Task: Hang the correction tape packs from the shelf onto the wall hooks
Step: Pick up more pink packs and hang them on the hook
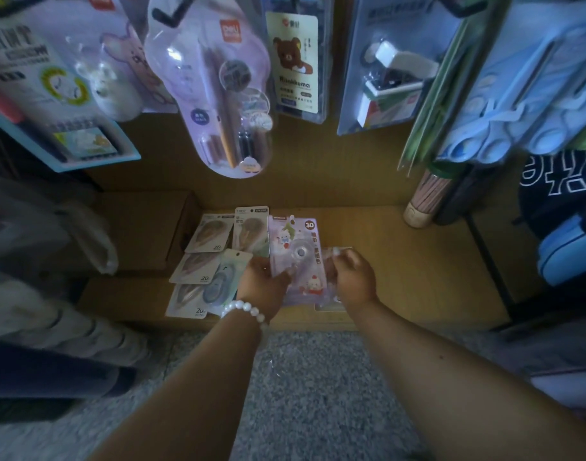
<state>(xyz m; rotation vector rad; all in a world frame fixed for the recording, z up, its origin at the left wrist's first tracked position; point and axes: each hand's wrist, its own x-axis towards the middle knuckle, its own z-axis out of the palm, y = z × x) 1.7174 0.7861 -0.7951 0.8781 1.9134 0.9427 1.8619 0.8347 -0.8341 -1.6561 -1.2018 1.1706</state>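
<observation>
On the low wooden shelf (pixel 401 254) lie several correction tape packs. My left hand (pixel 263 287), with a white bead bracelet at the wrist, grips a purple cartoon pack marked 30 (pixel 295 247) and holds it tilted above the shelf. My right hand (pixel 353 277) pinches the edge of another clear purple pack (pixel 331 261) lying under it. To the left lie several beige packs marked 20 (pixel 211 232) and a blue-grey pack (pixel 223 277). Black wall hooks (pixel 167 16) above carry other blister packs.
Hanging stationery packs fill the top: a purple pen pack (pixel 218 88), a bear card pack (pixel 293 58), a stapler pack (pixel 394 71). A cardboard box (pixel 142 227) stands left of the packs, a tube of pencils (pixel 424 197) at the right. Grey carpet (pixel 301 377) lies below.
</observation>
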